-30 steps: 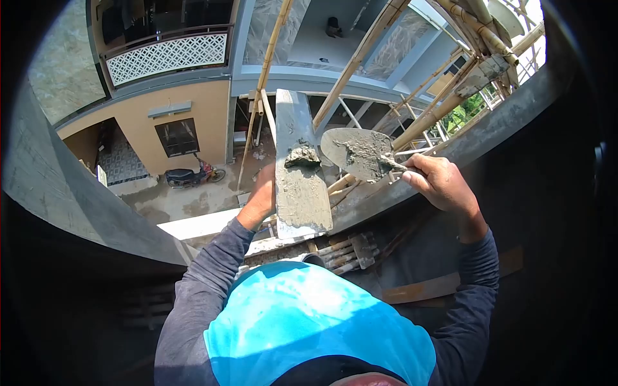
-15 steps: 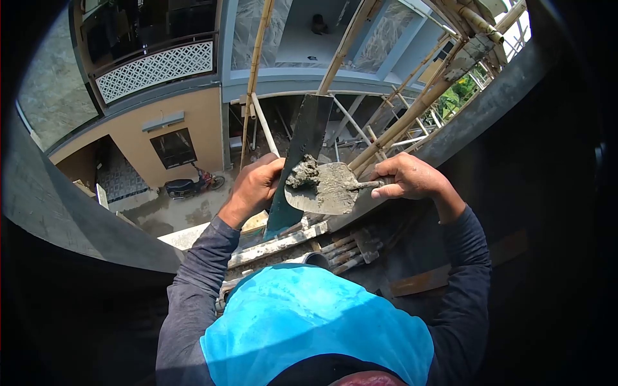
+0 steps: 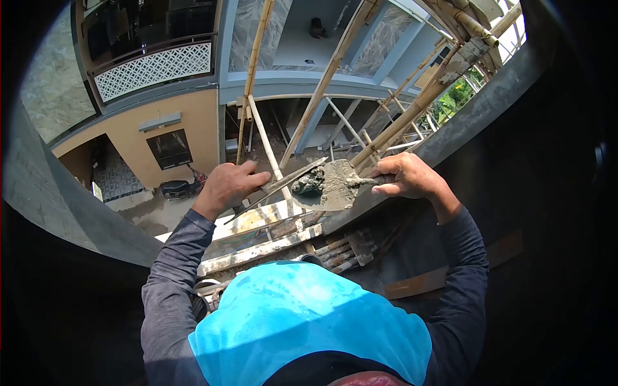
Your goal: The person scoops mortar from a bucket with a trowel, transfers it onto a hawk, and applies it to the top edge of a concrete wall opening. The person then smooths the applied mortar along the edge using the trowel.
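My left hand (image 3: pixel 228 188) is closed on a long, thin plastering float (image 3: pixel 283 183), now seen almost edge-on and slanting up to the right. Closed round its handle, my right hand (image 3: pixel 410 176) holds a trowel (image 3: pixel 339 186) with its blade pointing left. A lump of wet grey mortar (image 3: pixel 310 182) sits at the left end of that blade, and more is smeared across it. The float's upper right end meets the mortar lump in this view. Both tools are held out in front of my blue shirt (image 3: pixel 309 315).
Bamboo scaffold poles (image 3: pixel 335 64) rise ahead. Below me lie mortar-stained planks (image 3: pixel 257 249) and several pipes (image 3: pixel 338 254). A grey wall edge (image 3: pixel 444 141) runs along the right. Far below, a motorbike (image 3: pixel 180 188) stands by a beige building (image 3: pixel 138 138); a person (image 3: pixel 317 28) is in the building opposite.
My left hand has moved left and turned the float from broad face to near edge-on, its end now at the mortar. My right hand and trowel have stayed almost in place.
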